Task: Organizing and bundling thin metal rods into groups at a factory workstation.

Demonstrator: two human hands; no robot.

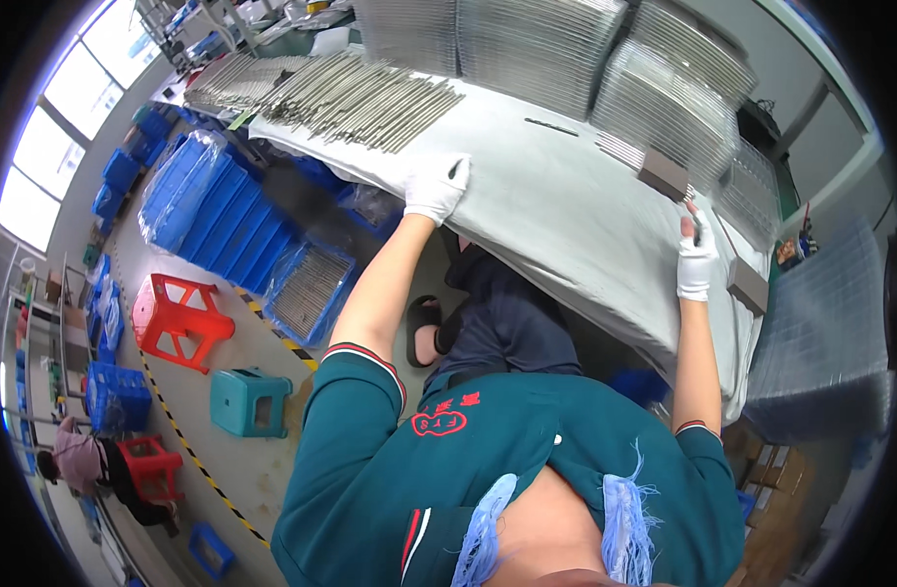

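Observation:
My left hand (436, 188), in a white glove, lies over the near edge of the white-covered table (556, 201), fingers mostly flat and nothing seen in them. To its far left, many thin metal rods (370, 103) lie side by side. My right hand (697, 256), gloved with bare fingertips, is at the table's right side. Its fingers are apart and reach to the ends of a small row of rods (620, 150), which a grey-brown block (664, 174) partly covers. Whether the fingertips touch those rods is hard to tell. One dark rod (551, 126) lies alone farther back.
Stacks of clear plastic trays (537, 44) line the table's back, with more trays (818, 323) at the right. A second grey block (748, 286) sits by the right edge. Blue crates (224, 205), a red stool (179, 323) and a green stool (251, 402) stand left; another person (91, 460) works beyond.

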